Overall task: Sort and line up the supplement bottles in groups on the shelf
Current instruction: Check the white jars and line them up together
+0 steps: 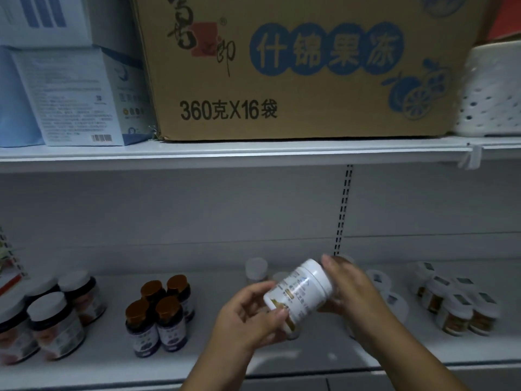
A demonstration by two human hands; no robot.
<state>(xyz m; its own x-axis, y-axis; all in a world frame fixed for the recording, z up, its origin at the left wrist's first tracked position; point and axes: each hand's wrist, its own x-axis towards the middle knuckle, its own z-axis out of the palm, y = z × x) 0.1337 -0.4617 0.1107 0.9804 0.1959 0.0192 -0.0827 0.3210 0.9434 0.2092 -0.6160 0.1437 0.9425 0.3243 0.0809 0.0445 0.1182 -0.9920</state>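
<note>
A white supplement bottle (300, 290) with a white cap is held tilted above the lower shelf (214, 359), between both hands. My left hand (248, 317) grips its bottom end and my right hand (349, 286) holds its cap end. On the shelf stand several dark bottles with brown caps (160, 311), wide dark jars with white lids (53, 323) at the left, and small white-capped amber bottles (456, 303) at the right. More white-capped bottles (256, 268) stand behind my hands, partly hidden.
The upper shelf (225, 153) carries a large cardboard box (296, 66), blue-and-white cartons (70, 94) at the left and a white perforated basket (490, 88) at the right. A slotted upright (342, 210) runs down the back panel.
</note>
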